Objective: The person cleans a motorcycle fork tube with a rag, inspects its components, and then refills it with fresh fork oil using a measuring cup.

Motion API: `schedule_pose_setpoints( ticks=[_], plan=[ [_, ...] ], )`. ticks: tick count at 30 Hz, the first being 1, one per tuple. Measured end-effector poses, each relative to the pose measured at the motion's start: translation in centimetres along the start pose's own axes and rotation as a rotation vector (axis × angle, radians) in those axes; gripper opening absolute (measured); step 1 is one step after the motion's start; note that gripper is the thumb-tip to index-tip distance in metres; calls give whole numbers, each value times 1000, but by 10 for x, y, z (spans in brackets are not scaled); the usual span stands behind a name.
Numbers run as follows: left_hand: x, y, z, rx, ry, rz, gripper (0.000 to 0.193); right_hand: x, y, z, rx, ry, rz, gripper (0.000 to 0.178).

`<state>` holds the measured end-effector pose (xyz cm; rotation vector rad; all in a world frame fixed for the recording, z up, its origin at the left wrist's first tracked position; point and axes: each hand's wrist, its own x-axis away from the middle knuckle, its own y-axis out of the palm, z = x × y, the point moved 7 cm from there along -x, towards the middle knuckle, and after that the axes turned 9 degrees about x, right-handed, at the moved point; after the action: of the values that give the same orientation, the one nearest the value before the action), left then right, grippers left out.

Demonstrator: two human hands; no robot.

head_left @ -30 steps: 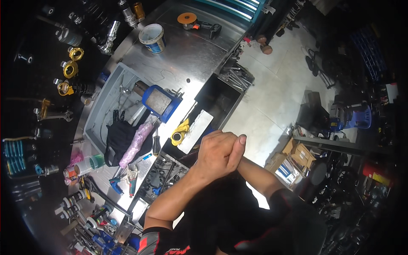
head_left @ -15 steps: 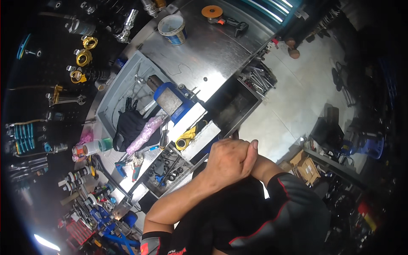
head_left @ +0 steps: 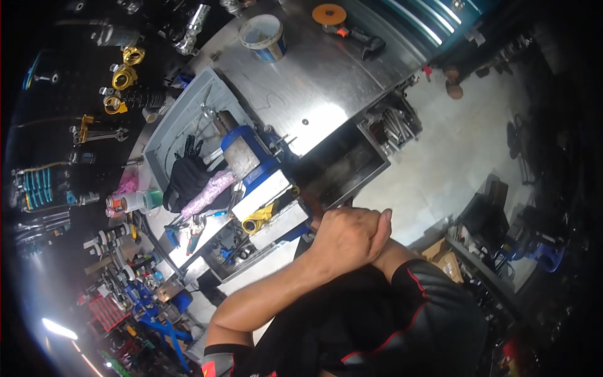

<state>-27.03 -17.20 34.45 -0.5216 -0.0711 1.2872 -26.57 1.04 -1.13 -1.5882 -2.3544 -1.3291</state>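
Note:
My left hand is closed in a fist, thumb to the right, in front of the bench vise. Whatever it grips is hidden beneath it. My right forearm passes under the left hand, and the right hand's fingers are hidden. A brownish patch between the left hand and the vise may be part of the right hand. The blue vise has pale jaw covers. Between them sits a gold-yellow ring-shaped clamp part. Both hands are just to the right of the jaws.
Behind the vise, a grey tray holds black gloves and a pink-wrapped roll. An open drawer juts out right. A bucket and an angle grinder stand farther back. Pliers lie left, beside a parts tray.
The view has shifted slightly, so the vise and gold part appear farther left. My closed left hand appears slightly farther right. A brownish patch now shows beside the vise.

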Motion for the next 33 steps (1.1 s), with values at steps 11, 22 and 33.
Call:
schedule_pose_setpoints(
  ticks=[11,22,33],
  plan=[
    [70,-71,26,116,8,343,13,-80,-30,-94,1068,-97,-265,23],
    [341,-131,-164,-184,-975,710,27,-76,-84,-172,1563,-330,55,29],
    [494,-153,-262,-202,-1024,509,22,11,-44,-100,1488,-5,144,18]
  ],
)
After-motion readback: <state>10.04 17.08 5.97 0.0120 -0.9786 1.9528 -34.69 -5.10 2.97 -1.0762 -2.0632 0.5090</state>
